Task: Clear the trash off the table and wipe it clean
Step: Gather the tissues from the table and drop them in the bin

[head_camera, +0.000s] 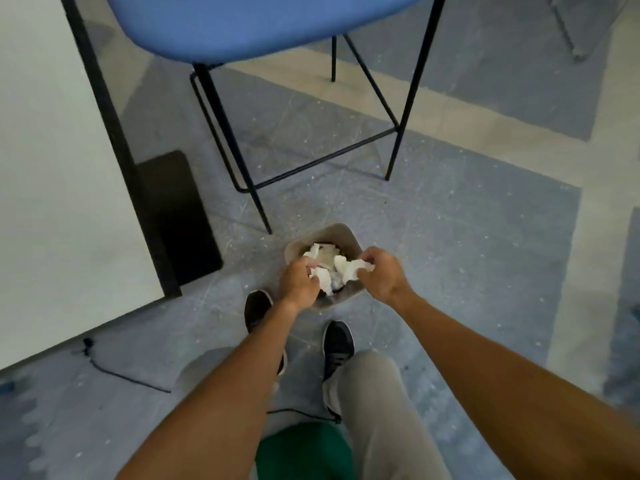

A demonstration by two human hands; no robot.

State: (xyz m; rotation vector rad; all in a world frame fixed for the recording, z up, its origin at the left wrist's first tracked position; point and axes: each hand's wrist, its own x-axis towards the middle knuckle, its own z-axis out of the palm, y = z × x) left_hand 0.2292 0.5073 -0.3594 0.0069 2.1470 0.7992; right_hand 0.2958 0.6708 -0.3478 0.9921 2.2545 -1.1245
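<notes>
A small beige waste bin [331, 231] stands upright on the floor [457, 244], mouth facing up. Directly over it, the left hand [297, 283] and right hand [381, 276] each have fingers curled round crumpled white paper [348, 269], which is wadded with no clear long axis. The white bench [52, 174] lies well to the left.

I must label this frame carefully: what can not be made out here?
Head view only.
Inside of the small beige plastic bin: mostly covered by the crumpled white paper and both hands.
Fingers of the left hand and right hand: tips hidden in the paper they grip.
White table top: cut off by the left edge, so remaining trash cannot be judged.
Blue chair seat: cut off by the top edge.
</notes>
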